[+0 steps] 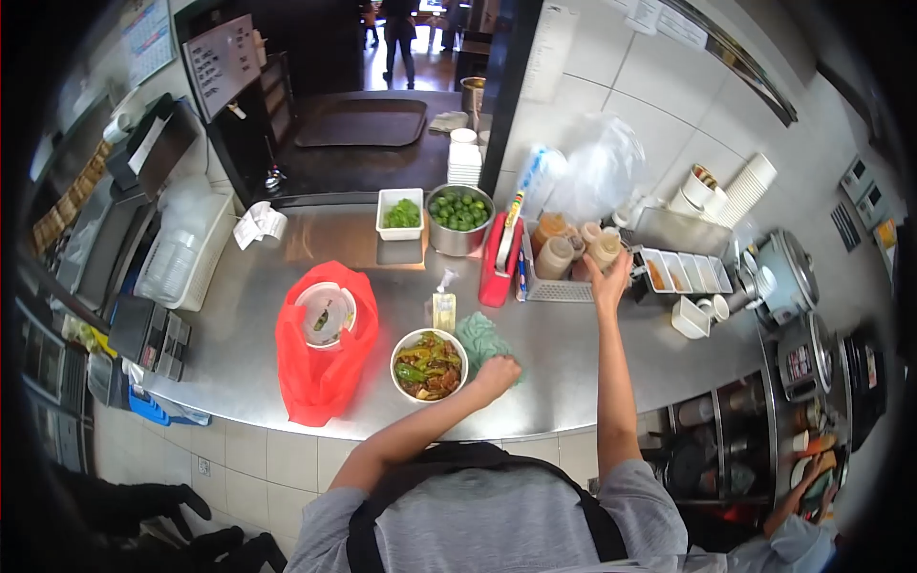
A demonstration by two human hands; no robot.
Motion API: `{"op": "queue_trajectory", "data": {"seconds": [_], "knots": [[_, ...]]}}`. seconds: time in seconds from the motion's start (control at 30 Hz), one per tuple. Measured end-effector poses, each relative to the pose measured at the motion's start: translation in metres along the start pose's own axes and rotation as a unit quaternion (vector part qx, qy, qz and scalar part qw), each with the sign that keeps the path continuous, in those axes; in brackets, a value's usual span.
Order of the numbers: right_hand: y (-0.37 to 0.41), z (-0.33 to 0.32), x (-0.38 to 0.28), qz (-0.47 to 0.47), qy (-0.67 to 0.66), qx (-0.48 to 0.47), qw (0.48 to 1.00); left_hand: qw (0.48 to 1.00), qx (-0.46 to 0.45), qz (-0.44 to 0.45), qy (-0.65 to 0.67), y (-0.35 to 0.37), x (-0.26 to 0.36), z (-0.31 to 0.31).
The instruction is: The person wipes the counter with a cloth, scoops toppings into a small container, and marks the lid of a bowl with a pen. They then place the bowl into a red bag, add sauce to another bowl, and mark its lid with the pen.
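Observation:
My left hand (499,378) is closed at the edge of a crumpled green cloth (482,339), gripping it on the steel counter. Just left of it sits a white bowl (394,375) filled with cooked green peppers and brown pieces (428,363). My right hand (608,279) reaches out to the right, its fingers around a pale squeeze bottle (605,248). That bottle is among several sauce bottles (554,258) in a grey perforated basket (564,289). Behind the bowl stands a small bottle with yellowish contents (444,310).
A red plastic bag (320,393) holding a lidded round container (327,315) lies left. Toward the back are a white tub of chopped greens (400,231), a steel pot of green limes (429,229) and a red tape dispenser (499,272). Another person (798,544) works at far right.

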State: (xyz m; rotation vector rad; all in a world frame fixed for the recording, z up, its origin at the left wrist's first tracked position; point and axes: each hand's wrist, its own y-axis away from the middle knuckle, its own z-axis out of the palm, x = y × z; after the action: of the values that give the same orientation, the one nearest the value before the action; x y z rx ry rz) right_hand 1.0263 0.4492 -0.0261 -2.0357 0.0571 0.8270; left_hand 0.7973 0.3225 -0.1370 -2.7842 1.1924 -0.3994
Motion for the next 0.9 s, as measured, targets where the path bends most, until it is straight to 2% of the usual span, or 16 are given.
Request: {"op": "queue_trajectory", "data": {"seconds": [0.13,0.17,0.27,0.3,0.33,0.4,0.43,0.47,0.5,0.57,0.67,0.77,0.87,0.9], "knots": [[0.020,0.022,0.042,0.117,-0.051,-0.045,0.991,0.996,-0.009,0.000,0.084,0.011,-0.010,-0.016],[0.026,0.020,0.034,0.087,0.148,-0.062,0.983,0.994,0.034,-0.030,0.097,0.017,-0.011,-0.034],[0.038,0.023,0.040,0.059,0.084,-0.023,0.994,0.976,0.143,-0.120,0.112,0.048,-0.023,-0.108],[0.042,0.019,0.016,0.029,0.181,0.070,0.980,0.968,0.167,-0.153,0.106,0.061,-0.035,-0.131],[0.051,0.017,0.001,0.008,0.190,0.064,0.980,0.964,0.130,-0.226,0.057,0.073,-0.052,-0.143],[0.079,0.007,-0.016,-0.035,0.210,0.053,0.976,0.933,0.248,-0.257,0.034,0.106,-0.088,-0.150],[0.110,0.009,-0.009,0.021,0.088,-0.083,0.992,0.921,0.219,-0.317,0.059,0.116,-0.100,-0.156],[0.146,0.010,-0.003,0.077,-0.039,-0.216,0.973,0.931,0.176,-0.315,0.062,0.125,-0.112,-0.155],[0.171,0.002,-0.016,0.071,-0.038,-0.363,0.928,0.938,0.132,-0.313,0.066,0.132,-0.125,-0.147],[0.209,-0.006,-0.048,0.104,-0.020,-0.371,0.923,0.939,0.066,-0.314,0.124,0.135,-0.139,-0.137],[0.199,-0.018,-0.035,0.241,-0.079,-0.507,0.824,0.928,0.016,-0.284,0.239,0.130,-0.140,-0.137],[0.162,-0.046,-0.027,0.212,-0.129,-0.504,0.827,0.931,0.030,-0.283,0.228,0.125,-0.145,-0.118],[0.145,-0.062,-0.054,0.374,-0.352,-0.323,0.795,0.939,0.038,-0.258,0.226,0.118,-0.141,-0.122],[0.145,-0.060,-0.046,0.340,-0.280,-0.357,0.824,0.941,0.027,-0.245,0.232,0.114,-0.142,-0.121]]}}
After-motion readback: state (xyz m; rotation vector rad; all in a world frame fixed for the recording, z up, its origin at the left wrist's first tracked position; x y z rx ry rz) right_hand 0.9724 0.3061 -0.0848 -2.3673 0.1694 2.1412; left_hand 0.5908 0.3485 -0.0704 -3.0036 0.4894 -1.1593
